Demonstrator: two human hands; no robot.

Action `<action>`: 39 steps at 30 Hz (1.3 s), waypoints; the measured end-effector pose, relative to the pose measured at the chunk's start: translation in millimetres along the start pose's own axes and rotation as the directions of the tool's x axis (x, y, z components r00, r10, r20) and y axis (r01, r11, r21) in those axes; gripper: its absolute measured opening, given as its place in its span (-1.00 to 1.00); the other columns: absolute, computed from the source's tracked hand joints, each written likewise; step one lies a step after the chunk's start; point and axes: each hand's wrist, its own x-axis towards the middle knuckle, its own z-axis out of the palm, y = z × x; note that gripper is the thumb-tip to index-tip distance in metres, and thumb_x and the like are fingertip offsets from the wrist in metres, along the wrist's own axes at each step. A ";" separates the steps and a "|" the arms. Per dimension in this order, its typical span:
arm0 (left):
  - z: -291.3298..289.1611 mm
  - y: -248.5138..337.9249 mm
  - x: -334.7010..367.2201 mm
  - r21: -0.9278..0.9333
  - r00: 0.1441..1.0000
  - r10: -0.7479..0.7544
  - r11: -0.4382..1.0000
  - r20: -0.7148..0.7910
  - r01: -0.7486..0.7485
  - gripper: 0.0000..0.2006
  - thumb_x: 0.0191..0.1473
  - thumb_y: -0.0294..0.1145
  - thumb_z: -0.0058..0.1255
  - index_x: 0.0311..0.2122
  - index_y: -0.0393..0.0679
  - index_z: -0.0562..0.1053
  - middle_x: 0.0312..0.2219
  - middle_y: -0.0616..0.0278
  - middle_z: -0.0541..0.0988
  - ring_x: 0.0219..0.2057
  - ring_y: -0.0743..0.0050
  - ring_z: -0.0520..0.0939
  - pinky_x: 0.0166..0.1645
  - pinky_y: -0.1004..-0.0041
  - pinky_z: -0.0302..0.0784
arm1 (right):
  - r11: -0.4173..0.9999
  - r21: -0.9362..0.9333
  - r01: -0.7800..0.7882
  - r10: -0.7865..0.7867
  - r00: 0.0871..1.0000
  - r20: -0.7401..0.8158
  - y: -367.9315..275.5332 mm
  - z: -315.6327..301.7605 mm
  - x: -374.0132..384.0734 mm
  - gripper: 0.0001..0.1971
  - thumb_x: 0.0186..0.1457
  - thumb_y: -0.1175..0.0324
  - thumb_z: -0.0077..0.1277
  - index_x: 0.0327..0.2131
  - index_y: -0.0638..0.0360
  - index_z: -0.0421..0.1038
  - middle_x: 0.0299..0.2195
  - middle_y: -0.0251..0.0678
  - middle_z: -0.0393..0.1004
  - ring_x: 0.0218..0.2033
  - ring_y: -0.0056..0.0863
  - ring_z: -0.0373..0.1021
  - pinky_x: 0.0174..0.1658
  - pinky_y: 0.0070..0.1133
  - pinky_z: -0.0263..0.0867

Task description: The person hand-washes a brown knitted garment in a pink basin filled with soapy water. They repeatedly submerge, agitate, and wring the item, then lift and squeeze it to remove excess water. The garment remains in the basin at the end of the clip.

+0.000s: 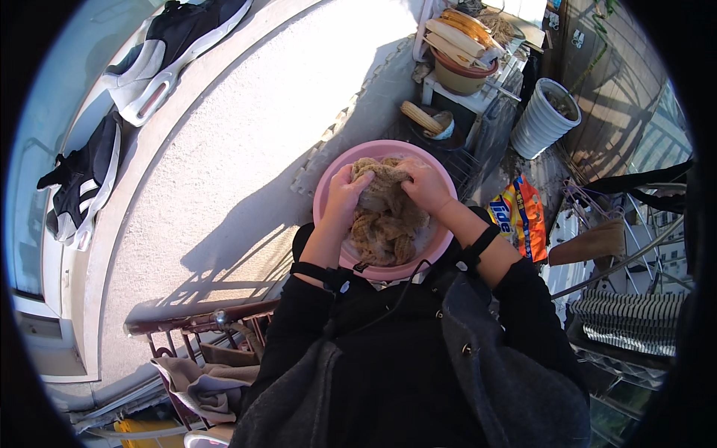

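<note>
A pink basin [324, 187] stands in front of me with a wet, brown-tan cloth [382, 228] bunched inside it. Whitish suds or cloudy water show along the basin's inner right side. My left hand [348, 196] grips the cloth's upper left part, thumb on top. On the other side my right hand [426, 184] pinches the same raised fold, so a stretch of cloth spans the two hands near the far rim. The rest of the cloth lies heaped nearer to me. Fingertips of both hands are partly hidden in the fabric.
Right of the basin lies an orange detergent bag [527, 218]. Beyond it stands a white ribbed pot [546, 119]. A corn cob [423, 118] rests by a small bowl, with a filled brown pot [463, 73] behind. Dark sneakers [88, 175] sit on the left ledge; a cloth hangs over a railing [202, 319].
</note>
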 end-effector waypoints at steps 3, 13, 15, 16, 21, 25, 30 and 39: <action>-5.5 1.6 0.6 0.158 0.998 0.055 0.986 -0.043 -0.048 -0.68 0.12 -0.44 0.03 -0.01 -0.25 0.35 -0.19 0.13 0.54 -0.20 0.43 0.57 -0.08 0.44 0.49 | 0.824 0.511 -0.243 0.262 0.964 0.037 -3.1 -5.9 6.3 -0.74 -0.01 0.51 -0.15 -0.22 0.30 0.42 -0.32 -0.25 0.51 -0.28 -0.44 0.43 -0.12 -0.55 0.32; 27.1 9.2 -2.9 0.645 0.808 0.535 0.532 0.246 -0.548 -0.29 -0.12 -0.29 0.25 0.16 -0.22 0.24 0.05 -0.01 0.40 0.03 0.23 0.48 0.08 0.35 0.38 | 0.150 0.950 -0.275 0.273 0.935 0.227 -30.2 -19.4 44.8 -0.75 0.00 0.58 -0.26 -0.25 0.22 0.38 -0.31 -0.35 0.44 -0.26 -0.57 0.39 -0.12 -0.62 0.32; 32.3 0.8 -0.2 0.624 0.925 0.353 0.695 0.137 -0.357 -0.24 -0.17 -0.24 0.30 0.16 -0.23 0.23 0.00 0.00 0.44 0.02 0.17 0.49 0.08 0.32 0.38 | 0.129 0.954 -0.272 0.293 0.929 0.226 -26.6 -10.1 41.1 -0.68 -0.03 0.61 -0.28 -0.18 0.19 0.37 -0.25 -0.34 0.43 -0.17 -0.54 0.37 -0.05 -0.59 0.31; 32.1 -2.9 2.6 0.619 0.972 0.217 0.753 0.090 -0.226 -0.21 -0.19 -0.22 0.32 0.16 -0.23 0.23 -0.02 0.01 0.46 0.01 0.14 0.50 0.09 0.31 0.38 | 0.202 0.926 -0.318 0.382 0.896 0.224 -23.8 -3.9 40.1 -0.67 0.00 0.61 -0.28 -0.15 0.19 0.36 -0.23 -0.32 0.41 -0.16 -0.53 0.36 -0.03 -0.57 0.30; 23.3 -23.9 8.8 0.563 0.980 0.180 0.804 0.078 -0.193 -0.58 -0.03 -0.35 0.14 -0.05 -0.32 0.42 -0.29 0.07 0.60 -0.24 0.33 0.60 -0.12 0.40 0.46 | 0.531 0.811 -0.245 0.248 0.960 0.128 -2.5 10.4 20.2 -0.56 -0.02 0.61 -0.11 0.02 0.27 0.30 -0.07 -0.27 0.39 0.01 -0.48 0.31 0.11 -0.57 0.19; 18.0 -30.1 13.2 0.484 0.982 0.187 0.858 0.021 -0.173 -0.73 0.06 -0.41 0.03 -0.15 -0.33 0.48 -0.33 0.16 0.60 -0.30 0.45 0.58 -0.18 0.45 0.46 | 0.803 0.586 -0.105 0.071 0.994 0.081 -0.7 16.0 7.0 -0.42 -0.01 0.37 0.10 0.12 0.24 0.21 0.03 -0.17 0.33 0.12 -0.37 0.23 0.21 -0.48 0.08; 14.7 -27.4 15.4 0.002 0.997 0.017 1.000 -0.079 -0.016 -0.74 0.17 -0.38 -0.07 -0.11 -0.35 0.46 -0.31 0.18 0.55 -0.31 0.44 0.56 -0.21 0.48 0.46 | 0.863 0.492 -0.112 0.039 0.987 0.156 -4.8 6.4 -5.8 -0.24 -0.10 0.18 0.21 0.15 0.23 0.12 0.04 -0.05 0.33 0.12 -0.22 0.25 0.18 -0.44 0.12; 13.4 -27.0 12.8 0.118 0.986 0.022 0.993 -0.164 -0.003 -0.68 0.15 -0.37 0.00 -0.03 -0.29 0.36 -0.21 0.17 0.50 -0.23 0.42 0.54 -0.11 0.47 0.46 | 0.901 0.382 -0.203 0.157 0.976 0.150 1.9 27.7 -14.8 -0.39 -0.13 0.20 0.21 -0.03 0.32 0.25 -0.19 0.03 0.47 -0.07 -0.09 0.40 0.01 -0.39 0.29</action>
